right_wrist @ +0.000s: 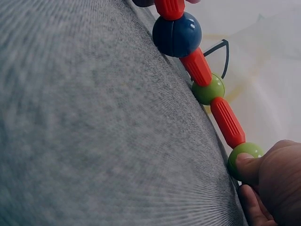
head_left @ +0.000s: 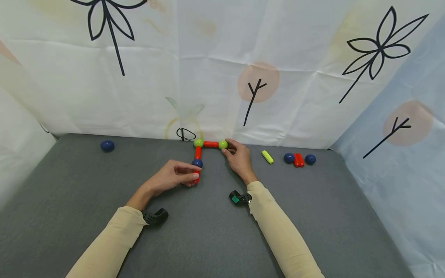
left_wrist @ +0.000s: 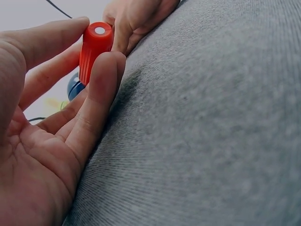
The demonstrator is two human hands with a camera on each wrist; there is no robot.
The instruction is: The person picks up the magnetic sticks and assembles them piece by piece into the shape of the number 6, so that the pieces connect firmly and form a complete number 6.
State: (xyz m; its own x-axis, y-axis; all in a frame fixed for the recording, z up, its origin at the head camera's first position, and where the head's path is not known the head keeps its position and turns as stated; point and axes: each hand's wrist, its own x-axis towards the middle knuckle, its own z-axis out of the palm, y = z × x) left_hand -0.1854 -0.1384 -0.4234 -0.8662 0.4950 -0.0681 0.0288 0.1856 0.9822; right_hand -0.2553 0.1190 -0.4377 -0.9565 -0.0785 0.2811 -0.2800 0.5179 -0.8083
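Observation:
A chain of magnetic sticks and balls lies on the grey table. Its corner is a green ball [head_left: 198,143], from which one red stick [head_left: 211,144] runs right to a second green ball [head_left: 223,144]. Another red stick [head_left: 197,152] leads toward me to a blue ball [head_left: 197,163]. My left hand [head_left: 174,175] pinches the end red stick [left_wrist: 96,49] between thumb and fingers, against that blue ball. With thumb and fingertips, my right hand [head_left: 240,158] grips the second green ball [right_wrist: 244,160].
Right of my right hand lies a yellow-green stick [head_left: 267,157]. Farther right, two red sticks [head_left: 298,160] lie between a blue ball [head_left: 289,158] and another blue ball [head_left: 310,159]. A lone blue ball [head_left: 107,146] sits far left. A printed cloth [head_left: 215,96] hangs behind the table.

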